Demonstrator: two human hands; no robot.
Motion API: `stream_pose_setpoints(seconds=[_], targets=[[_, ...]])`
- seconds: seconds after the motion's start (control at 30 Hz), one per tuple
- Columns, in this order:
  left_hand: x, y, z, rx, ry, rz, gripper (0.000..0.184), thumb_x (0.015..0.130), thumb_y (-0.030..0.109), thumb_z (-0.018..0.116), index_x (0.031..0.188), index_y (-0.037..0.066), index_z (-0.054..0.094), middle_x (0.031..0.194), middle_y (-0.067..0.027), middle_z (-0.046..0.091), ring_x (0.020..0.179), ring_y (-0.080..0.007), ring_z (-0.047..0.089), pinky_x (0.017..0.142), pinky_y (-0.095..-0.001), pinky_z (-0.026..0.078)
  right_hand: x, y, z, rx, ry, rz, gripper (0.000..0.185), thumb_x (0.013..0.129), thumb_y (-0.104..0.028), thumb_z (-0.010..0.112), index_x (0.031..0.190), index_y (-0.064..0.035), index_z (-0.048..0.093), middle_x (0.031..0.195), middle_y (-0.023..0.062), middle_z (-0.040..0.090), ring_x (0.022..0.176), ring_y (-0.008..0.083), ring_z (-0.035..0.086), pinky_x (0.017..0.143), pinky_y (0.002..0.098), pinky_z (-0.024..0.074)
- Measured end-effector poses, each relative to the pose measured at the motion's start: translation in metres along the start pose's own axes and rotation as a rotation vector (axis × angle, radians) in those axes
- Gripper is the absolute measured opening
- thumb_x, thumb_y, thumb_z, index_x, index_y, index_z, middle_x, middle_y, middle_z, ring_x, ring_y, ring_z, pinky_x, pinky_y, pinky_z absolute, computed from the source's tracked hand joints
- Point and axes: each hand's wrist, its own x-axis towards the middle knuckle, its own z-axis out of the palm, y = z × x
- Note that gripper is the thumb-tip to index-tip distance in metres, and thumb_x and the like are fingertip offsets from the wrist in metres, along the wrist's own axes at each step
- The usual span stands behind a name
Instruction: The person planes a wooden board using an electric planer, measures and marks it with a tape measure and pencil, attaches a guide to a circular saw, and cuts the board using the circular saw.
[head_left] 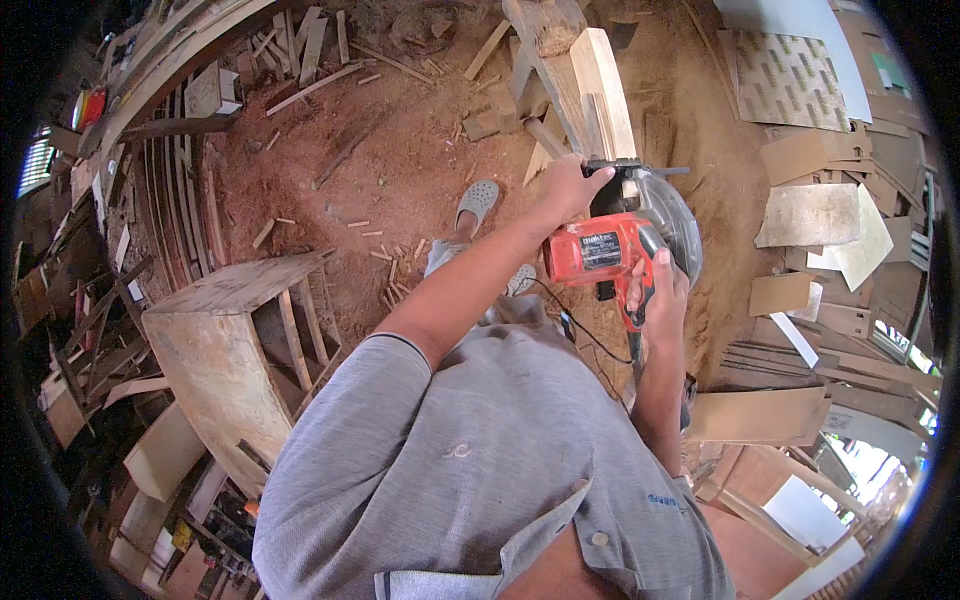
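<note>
A red and black circular saw (pixel 598 250) with a clear dusty guard (pixel 672 225) rests across a squared length of pale timber (pixel 605 95). My right hand (pixel 660 285) is wrapped round the saw's rear handle. At the front left of the saw, my left hand (pixel 570 190) is closed, its thumb reaching to the black base plate (pixel 612 163). The fingers of that hand are mostly hidden, so whether they grip the plate or the wood does not show. Beneath the pale timber runs a rough wooden beam (pixel 550 60). The blade is out of sight.
A dark power cord (pixel 590 335) hangs from the saw beside my body. On the left stands a wooden box frame (pixel 225 330). Offcuts (pixel 400 270) and sawdust litter the dirt floor near my shoe (pixel 478 200). Board pieces (pixel 810 215) lie along the right.
</note>
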Motion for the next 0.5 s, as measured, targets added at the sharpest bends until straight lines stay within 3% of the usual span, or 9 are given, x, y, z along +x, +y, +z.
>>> stream_pose_setpoints(seconds=[0.5], targets=[[0.0087,-0.0009,-0.0018,-0.033,0.02,0.051,0.061,0.091,0.053,0.077,0.092,-0.008,0.072,0.084,-0.0263,0.07,0.08,-0.0396,0.07,0.073,-0.0487,0.053,0.005,-0.0083,0.0044,-0.038,0.008,0.012,0.052,0.108,-0.052,0.055,0.086,-0.0047,0.061,0.061,0.0017,0.054,0.049,0.0107,0.05,0.048,0.028,0.0402]])
